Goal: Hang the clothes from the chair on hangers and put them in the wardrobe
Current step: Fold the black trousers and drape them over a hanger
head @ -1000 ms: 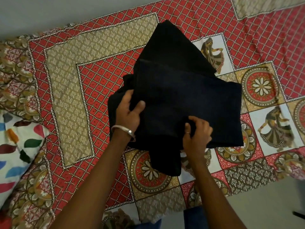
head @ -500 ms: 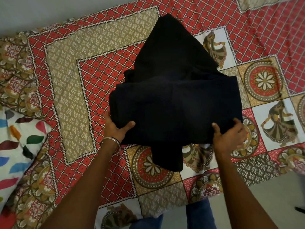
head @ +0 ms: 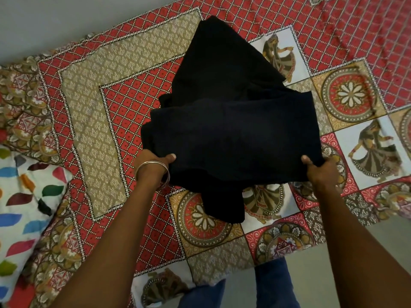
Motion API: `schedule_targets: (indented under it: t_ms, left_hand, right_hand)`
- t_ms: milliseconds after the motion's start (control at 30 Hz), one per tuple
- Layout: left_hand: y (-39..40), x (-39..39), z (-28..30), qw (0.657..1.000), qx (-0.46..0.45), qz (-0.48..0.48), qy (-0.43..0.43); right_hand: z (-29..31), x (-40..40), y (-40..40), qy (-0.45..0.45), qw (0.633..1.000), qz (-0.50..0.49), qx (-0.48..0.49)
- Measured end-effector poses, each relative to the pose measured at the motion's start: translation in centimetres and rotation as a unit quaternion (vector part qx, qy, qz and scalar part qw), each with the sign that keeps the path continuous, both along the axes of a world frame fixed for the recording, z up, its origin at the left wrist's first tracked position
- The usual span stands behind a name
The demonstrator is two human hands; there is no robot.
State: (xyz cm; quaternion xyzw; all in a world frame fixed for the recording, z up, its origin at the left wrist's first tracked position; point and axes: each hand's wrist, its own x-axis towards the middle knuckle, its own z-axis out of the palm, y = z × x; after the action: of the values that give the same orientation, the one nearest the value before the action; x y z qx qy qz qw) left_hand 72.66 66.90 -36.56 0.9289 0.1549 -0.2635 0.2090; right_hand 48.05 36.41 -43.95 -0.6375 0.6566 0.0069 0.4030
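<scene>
A black garment [head: 233,130], folded over on itself in several layers, lies on a bed covered by a patterned bedspread [head: 106,103]. The left hand [head: 153,165] grips the near left edge of the top fold: the thumb lies on top of the cloth and the other fingers are hidden under it. A silver bangle [head: 153,172] sits on the left wrist. The right hand [head: 320,167] grips the near right corner of the same fold in the same way, thumb on top, fingers curled below the fabric. Both hands are clamped on the garment, well apart from each other, one at each end of the near edge.

The far part of the garment rises to a point toward the far edge of the bed, and a narrower piece of it hangs out toward the near side, between the two forearms, and rests on a round flower motif of the bedspread. The bedspread has red diamond squares, a beige border band and panels with dancing figures on the right side. At the near left lies a white pillow [head: 24,207] with coloured leaf shapes, touching the bedspread. Below, at the near edge of the bed, blue trouser legs [head: 273,285] of the person are visible above a grey floor [head: 355,245].
</scene>
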Motion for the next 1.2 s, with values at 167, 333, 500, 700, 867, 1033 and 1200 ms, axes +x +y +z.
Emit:
schedule_targets:
  t_ms: [167,333,500,700,867,1033,1200]
  left_hand:
    - [-0.2,-1.3,2.3,0.962,-0.25,0.097,-0.058]
    - [-4.1,-2.9,6.1,0.904,-0.411,0.092,-0.079]
    - [-10.9,-2.8,10.7,0.858,-0.509,0.013,-0.076]
    - [-18.1,-3.4,10.3,0.853,-0.519,-0.053,-0.016]
    - [-25.2,-6.3,3.0,0.949,0.049,-0.31,-0.029]
    - [-34.1,-14.5,-1.9,0.743,-0.039,-0.646,-0.172]
    - [-37.5,-16.2,-4.8,0.706,0.119,-0.698,0.011]
  right_hand:
    - [2.0,-0.3,-1.2,-0.101,0.99,-0.076,0.056]
    - [4.6,-2.3,-2.2,-0.214,0.971,-0.108,-0.008]
    - [8.9,-6.6,-5.7,-0.306,0.936,-0.155,-0.079]
    - [12.1,-13.8,-11.7,-0.317,0.916,-0.199,-0.144]
    - [6.3,-18.6,-15.4,0.014,0.994,-0.094,-0.059]
    - [3.4,-16.5,-16.9,0.135,0.967,0.17,-0.131]
    - [1.1,-14.6,-17.9,0.197,0.917,0.342,-0.058]
